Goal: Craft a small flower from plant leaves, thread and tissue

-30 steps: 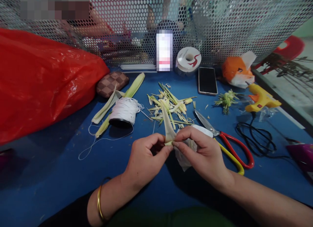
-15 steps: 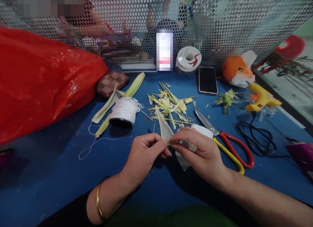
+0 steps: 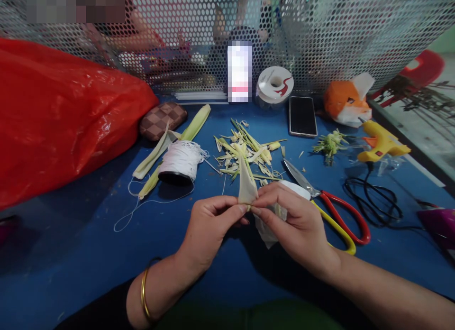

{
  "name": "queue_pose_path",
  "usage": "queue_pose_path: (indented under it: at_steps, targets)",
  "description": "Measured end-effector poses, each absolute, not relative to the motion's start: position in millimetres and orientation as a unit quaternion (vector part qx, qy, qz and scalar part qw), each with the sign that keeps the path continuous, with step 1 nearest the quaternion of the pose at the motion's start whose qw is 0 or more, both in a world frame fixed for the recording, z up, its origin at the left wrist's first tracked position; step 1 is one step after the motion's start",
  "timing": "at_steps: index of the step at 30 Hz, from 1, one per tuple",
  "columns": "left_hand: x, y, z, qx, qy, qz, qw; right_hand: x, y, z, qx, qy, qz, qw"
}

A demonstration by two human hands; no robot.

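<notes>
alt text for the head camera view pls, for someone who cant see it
Both hands pinch a pale leaf strip between them, left hand and right hand, over a blue table. Behind lie leaf trimmings, a spool of white thread, scissors, a yellow glue gun and a red plastic bag.
</notes>
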State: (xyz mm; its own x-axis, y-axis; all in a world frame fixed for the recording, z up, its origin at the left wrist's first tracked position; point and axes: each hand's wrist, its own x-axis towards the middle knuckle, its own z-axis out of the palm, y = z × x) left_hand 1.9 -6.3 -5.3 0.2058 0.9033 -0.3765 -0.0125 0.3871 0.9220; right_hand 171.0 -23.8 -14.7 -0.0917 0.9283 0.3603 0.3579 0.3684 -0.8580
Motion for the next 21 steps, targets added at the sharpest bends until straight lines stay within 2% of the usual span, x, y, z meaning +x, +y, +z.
queue_pose_path:
  at_steps: [14,21]
  targets:
    - [2.2,-8.6,-2.1,0.582,0.534,0.371,0.489,172.6,-25.0,-16.1,-0.515,-0.664,0.303,0.45]
    - [2.1,-10.3,-1.1,0.587,0.529,0.369,0.489,173.8,-26.6,-17.4,-0.538,-0.661,0.285,0.44]
